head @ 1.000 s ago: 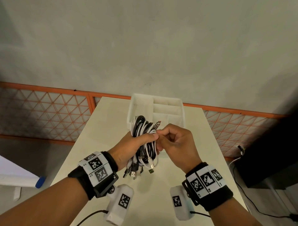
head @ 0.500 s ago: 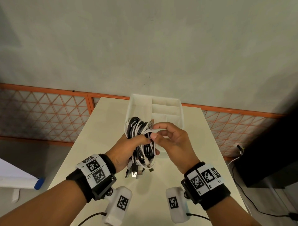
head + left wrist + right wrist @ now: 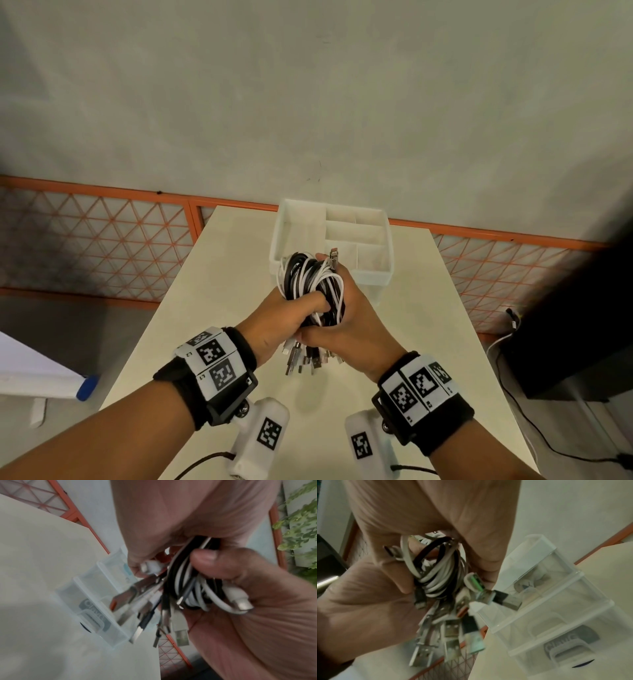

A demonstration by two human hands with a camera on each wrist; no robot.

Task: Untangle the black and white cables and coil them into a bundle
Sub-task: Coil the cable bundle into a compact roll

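Cable bundle [image 3: 310,291] mid-section hidden inside both clasping hands

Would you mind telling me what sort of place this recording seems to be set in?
Probably a bare workshop or lab corner, not a home: a plain concrete wall, an orange mesh barrier behind the pale table, and a clear compartment organizer standing on it.

My head view looks forward and down over both forearms at the surface [image 3: 205,325] and far wall. Each wrist view sits very close under its own palm, looking along the fingers. All three share the cable bundle [image 3: 310,284] [image 3: 185,582] [image 3: 440,574] and the clear organizer box [image 3: 373,270] [image 3: 96,601] [image 3: 556,601].
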